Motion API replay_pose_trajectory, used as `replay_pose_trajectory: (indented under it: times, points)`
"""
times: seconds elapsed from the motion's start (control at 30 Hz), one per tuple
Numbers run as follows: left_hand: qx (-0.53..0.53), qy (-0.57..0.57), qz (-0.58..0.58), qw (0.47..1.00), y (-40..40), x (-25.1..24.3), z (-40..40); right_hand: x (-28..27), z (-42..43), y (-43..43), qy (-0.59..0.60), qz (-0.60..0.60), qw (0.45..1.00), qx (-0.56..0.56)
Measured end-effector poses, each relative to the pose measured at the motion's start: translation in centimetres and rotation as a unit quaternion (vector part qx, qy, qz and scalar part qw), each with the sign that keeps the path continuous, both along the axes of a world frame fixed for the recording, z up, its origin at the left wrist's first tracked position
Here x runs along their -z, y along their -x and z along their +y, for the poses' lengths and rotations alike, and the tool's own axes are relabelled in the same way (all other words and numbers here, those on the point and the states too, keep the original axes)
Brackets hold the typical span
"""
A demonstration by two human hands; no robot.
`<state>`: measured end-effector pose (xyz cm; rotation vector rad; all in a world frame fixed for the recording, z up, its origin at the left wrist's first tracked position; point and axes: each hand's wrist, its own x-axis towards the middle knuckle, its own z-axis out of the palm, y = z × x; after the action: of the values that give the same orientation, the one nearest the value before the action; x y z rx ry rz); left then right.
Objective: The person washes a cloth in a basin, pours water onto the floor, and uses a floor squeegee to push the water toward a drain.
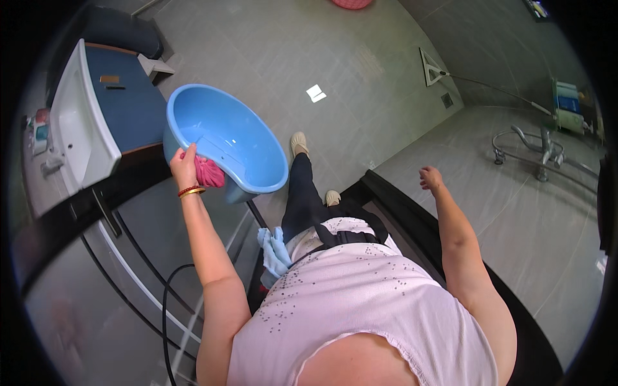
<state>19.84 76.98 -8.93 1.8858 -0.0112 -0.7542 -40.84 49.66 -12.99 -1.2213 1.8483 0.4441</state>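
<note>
My left hand [184, 169] grips the near rim of a light blue plastic basin [263, 149], together with a bunched pink cloth [209, 172]. The basin is tilted, its hollow facing up and away from me, and nothing shows inside it. My right hand [428, 178] hangs out to the side with its fingers curled, near the tiled wall; whether anything is in it cannot be seen. A light blue cloth [275, 255] hangs at my left hip.
Left of the basin stands a white washbasin [72, 125] on a blue cabinet [120, 96]. A dark door frame [400, 202] surrounds me. To the right are a wall tap with hose [545, 149] and a floor squeegee [429, 70]. A drain [447, 100] sits in the tiled floor.
</note>
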Motion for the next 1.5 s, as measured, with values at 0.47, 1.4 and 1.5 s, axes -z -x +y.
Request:
replay_pose_trajectory:
  times: [0.47, 1.4, 1.5]
  points:
    - [0.318, -0.078, -0.219, 0.919, -11.5, 3.1, -19.1, -0.2, -8.4, -14.7, 0.091, -0.052, 0.993, -0.052]
    - [0.692, 0.182, -0.55, 0.43, -5.1, -16.3, -73.8, -11.2, -47.0, -32.6, 0.384, -0.02, 0.9, -0.206]
    - [0.709, 0.269, -0.543, 0.362, -4.7, -16.3, -78.0, -11.2, -47.7, -32.8, 0.44, -0.049, 0.881, -0.164]
